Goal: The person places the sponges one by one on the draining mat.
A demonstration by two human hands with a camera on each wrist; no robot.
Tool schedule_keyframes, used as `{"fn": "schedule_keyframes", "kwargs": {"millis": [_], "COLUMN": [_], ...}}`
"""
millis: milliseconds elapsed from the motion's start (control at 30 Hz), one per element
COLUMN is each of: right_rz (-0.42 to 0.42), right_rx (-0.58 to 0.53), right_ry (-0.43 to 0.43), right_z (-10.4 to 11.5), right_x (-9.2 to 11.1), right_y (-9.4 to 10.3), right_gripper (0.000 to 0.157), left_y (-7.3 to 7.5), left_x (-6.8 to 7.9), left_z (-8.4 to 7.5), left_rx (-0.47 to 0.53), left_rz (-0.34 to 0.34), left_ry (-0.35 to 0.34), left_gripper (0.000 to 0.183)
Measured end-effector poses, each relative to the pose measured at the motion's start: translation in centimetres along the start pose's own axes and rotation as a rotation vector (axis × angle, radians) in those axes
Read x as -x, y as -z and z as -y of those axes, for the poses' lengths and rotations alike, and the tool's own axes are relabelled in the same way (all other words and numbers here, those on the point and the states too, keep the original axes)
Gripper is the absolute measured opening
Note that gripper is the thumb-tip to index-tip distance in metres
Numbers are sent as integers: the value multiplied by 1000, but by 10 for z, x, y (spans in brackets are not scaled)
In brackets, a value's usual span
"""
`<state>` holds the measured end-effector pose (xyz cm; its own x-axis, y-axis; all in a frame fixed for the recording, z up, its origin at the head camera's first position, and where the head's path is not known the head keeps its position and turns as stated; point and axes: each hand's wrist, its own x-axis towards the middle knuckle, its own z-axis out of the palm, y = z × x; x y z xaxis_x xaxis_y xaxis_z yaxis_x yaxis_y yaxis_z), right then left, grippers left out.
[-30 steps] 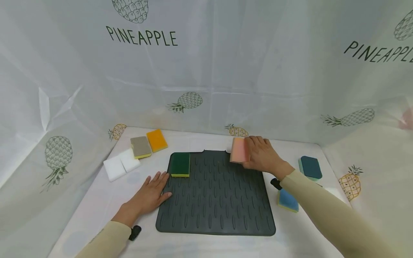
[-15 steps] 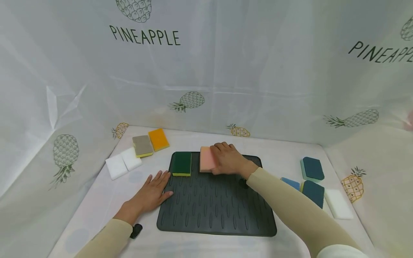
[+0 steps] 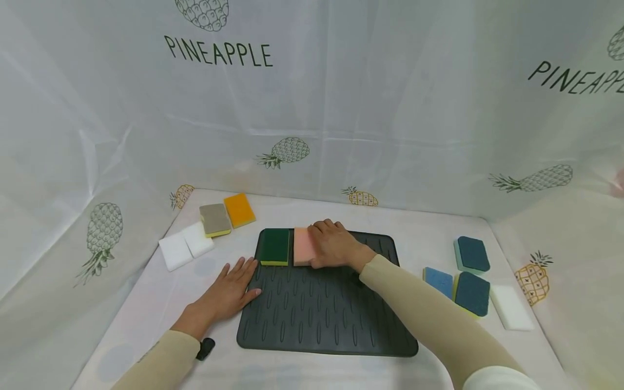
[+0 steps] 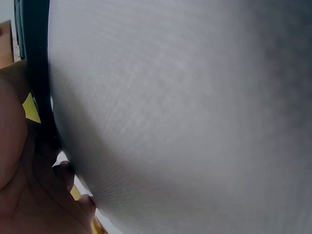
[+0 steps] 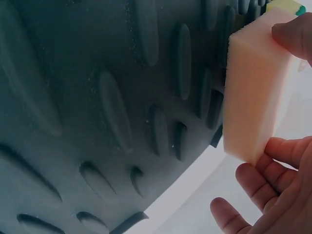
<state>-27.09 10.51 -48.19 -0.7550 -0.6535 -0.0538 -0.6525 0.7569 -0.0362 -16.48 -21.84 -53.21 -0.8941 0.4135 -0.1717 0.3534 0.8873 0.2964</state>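
A pink sponge (image 3: 303,247) lies on the dark ribbed mat (image 3: 326,314) near its far edge, just right of a green-topped sponge (image 3: 275,247). My right hand (image 3: 335,245) grips that pink sponge; in the right wrist view the thumb is on one end of the sponge (image 5: 253,87) and fingertips are at the other. At the mat's left edge my left hand (image 3: 229,291) lies flat with fingers spread, the fingertips and thumb touching the rim. The left wrist view shows mostly the pale tabletop, with part of the left hand (image 4: 34,180) at its edge.
Left of the mat lie two white sponges (image 3: 175,252), a grey-topped sponge (image 3: 215,219) and an orange sponge (image 3: 239,210). On the right are a blue sponge (image 3: 438,281), two dark-topped sponges (image 3: 472,254) and a white block (image 3: 511,307). A pineapple-print curtain (image 3: 390,108) hangs behind.
My right hand has carried the pink sponge leftward from the mat's far right part and set it down beside the green-topped sponge. The left hand has stayed at the mat's left edge.
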Motion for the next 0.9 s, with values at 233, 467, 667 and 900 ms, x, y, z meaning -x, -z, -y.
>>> {"fn": "schedule_keyframes", "kwargs": {"millis": [233,467,667,900], "right_rz": [11,5,15,12], "right_rx": [19,29,44,53], "right_ry": [-17,-13,-19,-21], "right_z": [0,1,2,4], "right_x": [-2,-3,-6,-7], "right_y": [-5,-9,-12,-10], "right_gripper": [87,87,86,85], "left_y": [-1,1,1,1], "left_x": [0,1,1,1], "left_z": [0,-2,-3,-3], "left_rx": [0,-3,0,-5], "left_rz": [-12,-8,-5,-10], "left_ry": [-5,-3,1,-4], "left_gripper": [81,80,80,80]}}
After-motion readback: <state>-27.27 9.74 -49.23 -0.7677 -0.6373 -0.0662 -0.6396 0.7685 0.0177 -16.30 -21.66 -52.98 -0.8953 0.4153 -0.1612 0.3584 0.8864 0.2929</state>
